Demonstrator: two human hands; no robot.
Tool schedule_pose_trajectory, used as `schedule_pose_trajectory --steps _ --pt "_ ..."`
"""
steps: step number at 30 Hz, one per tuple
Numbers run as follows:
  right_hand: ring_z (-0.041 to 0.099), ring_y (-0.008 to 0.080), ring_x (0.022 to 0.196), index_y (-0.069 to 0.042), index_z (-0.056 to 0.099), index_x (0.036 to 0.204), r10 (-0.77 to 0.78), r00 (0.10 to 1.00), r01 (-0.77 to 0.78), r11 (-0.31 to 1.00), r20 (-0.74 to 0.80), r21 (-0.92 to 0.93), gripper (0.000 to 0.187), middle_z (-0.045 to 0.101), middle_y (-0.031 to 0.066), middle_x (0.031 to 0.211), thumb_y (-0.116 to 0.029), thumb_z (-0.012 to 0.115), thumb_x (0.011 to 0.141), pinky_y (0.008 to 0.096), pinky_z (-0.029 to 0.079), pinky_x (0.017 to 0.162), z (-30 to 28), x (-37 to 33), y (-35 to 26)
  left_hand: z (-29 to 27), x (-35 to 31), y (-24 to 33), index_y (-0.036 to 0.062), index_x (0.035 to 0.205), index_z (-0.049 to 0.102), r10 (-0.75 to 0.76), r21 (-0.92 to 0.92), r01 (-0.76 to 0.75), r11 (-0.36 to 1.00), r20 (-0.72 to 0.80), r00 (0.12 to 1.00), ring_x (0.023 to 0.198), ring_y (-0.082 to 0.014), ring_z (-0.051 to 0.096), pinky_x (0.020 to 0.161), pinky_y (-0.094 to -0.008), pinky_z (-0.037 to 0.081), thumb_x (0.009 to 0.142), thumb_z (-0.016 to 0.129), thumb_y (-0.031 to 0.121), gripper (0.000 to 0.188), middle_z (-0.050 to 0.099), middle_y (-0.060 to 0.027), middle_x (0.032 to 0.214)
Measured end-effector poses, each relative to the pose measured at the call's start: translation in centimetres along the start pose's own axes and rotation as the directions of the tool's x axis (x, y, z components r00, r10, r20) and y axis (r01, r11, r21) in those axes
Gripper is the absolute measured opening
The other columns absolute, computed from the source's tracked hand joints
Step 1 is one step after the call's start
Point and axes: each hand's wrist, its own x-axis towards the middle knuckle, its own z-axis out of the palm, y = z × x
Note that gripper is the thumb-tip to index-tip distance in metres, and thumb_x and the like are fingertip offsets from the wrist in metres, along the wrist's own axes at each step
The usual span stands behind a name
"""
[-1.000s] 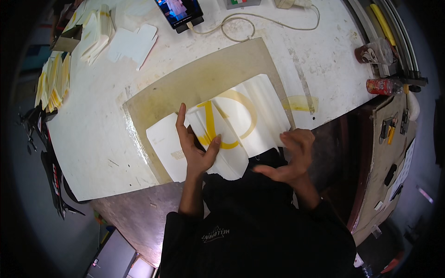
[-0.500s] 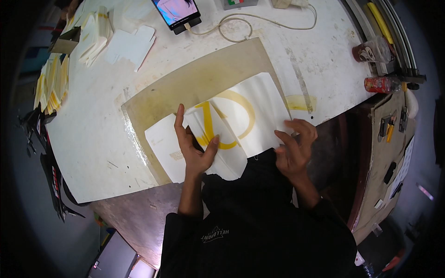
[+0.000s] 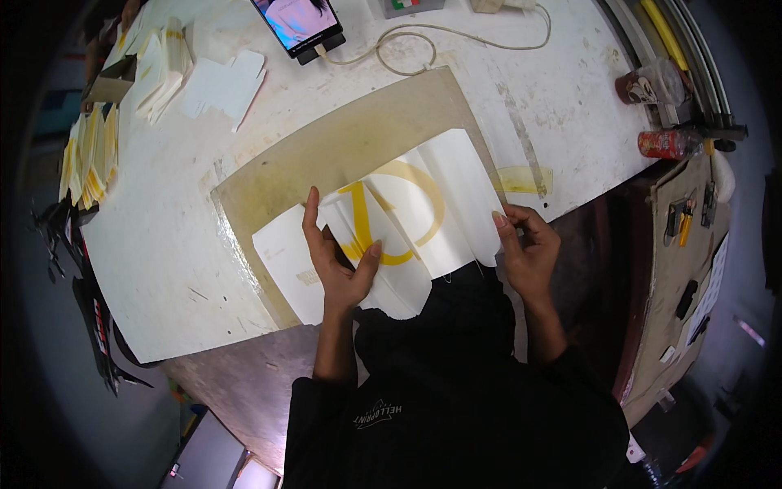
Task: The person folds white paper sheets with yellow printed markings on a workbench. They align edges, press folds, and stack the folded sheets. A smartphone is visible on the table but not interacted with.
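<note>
A white folded paper piece (image 3: 440,220) with a large yellow printed shape lies slantwise before me; it looks like a paper bag, creased and partly opened out. Its near edge hangs over the table's front. My left hand (image 3: 342,269) grips its left part, thumb on top over the yellow print and index finger stretched upward. At the far right corner, my right hand (image 3: 531,248) pinches the paper's edge between thumb and fingers. Beneath the paper is a translucent, yellowish work mat (image 3: 342,134) on the white table (image 3: 163,269).
Stacks of similar white-and-yellow folded pieces (image 3: 94,155) stand at the left edge, near a flat white cutout (image 3: 228,85). A phone (image 3: 297,24) on a stand trails a cable (image 3: 489,45). A plastic cup (image 3: 652,85) and a red-labelled bottle (image 3: 668,145) stand at the right.
My right hand has gone from loosely curled fingers by the right edge to a pinch on it. The paper's right part is pulled slightly. The left hand has barely moved.
</note>
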Motion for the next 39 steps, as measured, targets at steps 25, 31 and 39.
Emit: schedule_pose_trajectory --steps 25,31,39 --pt "0.047 0.0014 0.064 0.002 0.070 0.079 0.075 0.967 -0.085 0.996 0.243 0.034 0.015 0.060 -0.0039 0.067 -0.007 0.076 0.090 0.0202 0.038 0.058 -1.5 2.3 0.0 -0.1 -0.1 -0.1 0.0043 0.159 0.007 -0.004 0.019 0.003 1.000 0.021 1.000 0.107 -0.0250 0.062 0.096 -0.0371 0.050 0.079 0.069 -0.001 0.101 0.060 -0.0212 0.119" --pt "0.044 0.0016 0.057 -0.002 0.063 0.067 0.091 0.963 -0.090 0.996 0.255 -0.013 0.028 0.058 -0.0041 0.061 -0.011 0.084 0.084 0.0214 0.036 0.052 -1.3 3.0 0.4 -0.3 -0.1 -0.4 0.0048 0.159 0.008 0.006 0.039 -0.007 0.999 0.027 1.000 0.107 -0.0255 0.062 0.095 -0.0374 0.050 0.080 0.069 0.000 0.101 0.060 -0.0218 0.120" --pt "0.048 0.0045 0.058 -0.003 0.062 0.070 0.096 0.971 -0.069 0.989 0.219 -0.130 0.033 0.061 0.0008 0.065 -0.019 0.090 0.077 0.0234 0.041 0.053 -1.4 3.0 0.8 -0.2 -0.1 -0.2 0.0062 0.159 0.007 -0.012 0.045 0.011 0.999 0.027 1.000 0.107 -0.0255 0.062 0.095 -0.0378 0.050 0.079 0.070 0.001 0.102 0.059 -0.0219 0.120"
